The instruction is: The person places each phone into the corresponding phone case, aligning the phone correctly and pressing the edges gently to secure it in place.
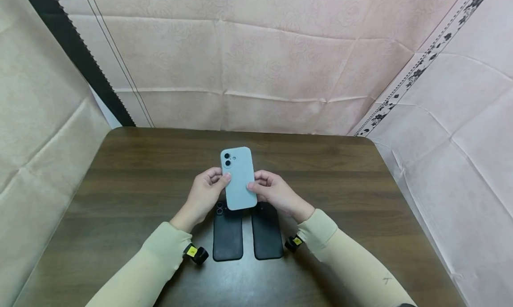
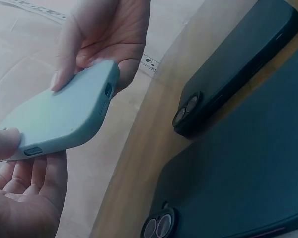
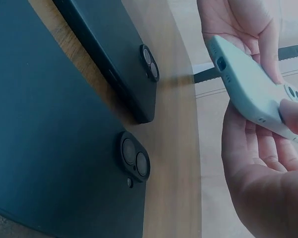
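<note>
A phone in a light blue case (image 1: 239,189) is held up over the table, its back with two camera lenses facing the head camera. My left hand (image 1: 203,195) grips its left edge, thumb on the back and fingers behind. My right hand (image 1: 277,193) pinches the opposite edge the same way. Port openings show along the edge of the blue case (image 2: 79,116) in the left wrist view. Below the hands, two dark phones, a left one (image 1: 228,238) and a right one (image 1: 267,233), lie side by side, backs up. The blue phone's screen side is hidden.
The brown wooden table (image 1: 132,200) has rounded far corners. Pale creased cloth (image 1: 276,66) hangs behind it and on both sides. A narrow gap separates the two dark phones. Small black devices with yellow labels, including one (image 1: 195,253), are on the wrists.
</note>
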Available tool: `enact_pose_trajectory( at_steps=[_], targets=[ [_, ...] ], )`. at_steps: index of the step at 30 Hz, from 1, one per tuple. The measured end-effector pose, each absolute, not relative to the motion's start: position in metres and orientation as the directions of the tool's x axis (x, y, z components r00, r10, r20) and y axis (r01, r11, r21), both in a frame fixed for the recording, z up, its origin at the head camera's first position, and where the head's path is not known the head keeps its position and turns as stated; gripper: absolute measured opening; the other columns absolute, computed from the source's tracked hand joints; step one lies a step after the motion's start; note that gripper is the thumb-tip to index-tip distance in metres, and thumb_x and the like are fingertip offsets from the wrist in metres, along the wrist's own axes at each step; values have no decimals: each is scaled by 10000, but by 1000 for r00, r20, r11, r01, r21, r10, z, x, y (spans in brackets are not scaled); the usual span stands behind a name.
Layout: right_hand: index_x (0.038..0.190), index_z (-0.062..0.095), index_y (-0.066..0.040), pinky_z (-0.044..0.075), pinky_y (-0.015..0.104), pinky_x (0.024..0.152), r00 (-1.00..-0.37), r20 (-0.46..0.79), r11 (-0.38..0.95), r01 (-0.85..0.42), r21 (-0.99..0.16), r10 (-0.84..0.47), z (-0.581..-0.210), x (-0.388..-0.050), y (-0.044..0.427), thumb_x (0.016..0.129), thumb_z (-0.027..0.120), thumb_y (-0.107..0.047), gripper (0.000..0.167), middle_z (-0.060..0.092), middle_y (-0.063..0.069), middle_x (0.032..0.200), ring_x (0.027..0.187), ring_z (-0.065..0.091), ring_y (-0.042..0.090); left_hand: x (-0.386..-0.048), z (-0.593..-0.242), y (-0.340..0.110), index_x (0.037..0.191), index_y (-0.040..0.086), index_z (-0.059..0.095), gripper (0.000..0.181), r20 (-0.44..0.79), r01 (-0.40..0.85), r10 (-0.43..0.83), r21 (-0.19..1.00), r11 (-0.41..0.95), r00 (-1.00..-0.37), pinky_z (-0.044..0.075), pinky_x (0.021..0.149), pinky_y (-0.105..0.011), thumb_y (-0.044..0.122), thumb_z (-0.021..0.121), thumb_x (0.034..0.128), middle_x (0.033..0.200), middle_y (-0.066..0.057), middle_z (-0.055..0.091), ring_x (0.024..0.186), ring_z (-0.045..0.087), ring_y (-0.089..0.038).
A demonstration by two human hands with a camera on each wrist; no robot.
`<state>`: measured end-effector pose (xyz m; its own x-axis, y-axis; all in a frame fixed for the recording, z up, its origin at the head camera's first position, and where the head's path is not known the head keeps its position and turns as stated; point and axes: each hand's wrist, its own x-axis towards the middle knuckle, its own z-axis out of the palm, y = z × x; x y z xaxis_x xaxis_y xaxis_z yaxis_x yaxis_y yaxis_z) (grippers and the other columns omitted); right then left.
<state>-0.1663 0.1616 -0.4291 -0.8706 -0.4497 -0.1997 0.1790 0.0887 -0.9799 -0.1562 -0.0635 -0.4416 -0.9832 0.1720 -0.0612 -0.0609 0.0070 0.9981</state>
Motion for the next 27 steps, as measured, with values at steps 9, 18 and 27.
enact_pose_trajectory(
  at_steps=[9,18,27],
  targets=[
    [1205,569,-56,543,450,828,-874,-200,99,174,-980,-442,-431,-166,161,952,636,-224,311,665,132,1136,1013,658,283,-155,-442,-63,1149,95,629,381,-80,-82,198,997,-3,-977,545,831,-412,416,609,943,1041,-71,710,918,684,-239],
    [1218,562,-67,543,443,830,-865,-187,103,157,-982,-465,-433,-164,162,954,631,-233,319,662,122,1154,1027,654,284,-154,-441,-61,1075,98,634,409,-67,-59,163,997,50,-984,541,775,-423,477,518,975,953,-75,703,842,629,-288],
    [1212,555,-65,547,438,819,-863,-185,119,146,-982,-470,-431,-163,160,970,605,-201,282,673,114,1132,1020,658,269,-153,-441,-59,1015,61,609,387,-50,-47,158,999,24,-986,514,757,-480,433,505,994,911,-115,663,794,577,-287]
  ],
)
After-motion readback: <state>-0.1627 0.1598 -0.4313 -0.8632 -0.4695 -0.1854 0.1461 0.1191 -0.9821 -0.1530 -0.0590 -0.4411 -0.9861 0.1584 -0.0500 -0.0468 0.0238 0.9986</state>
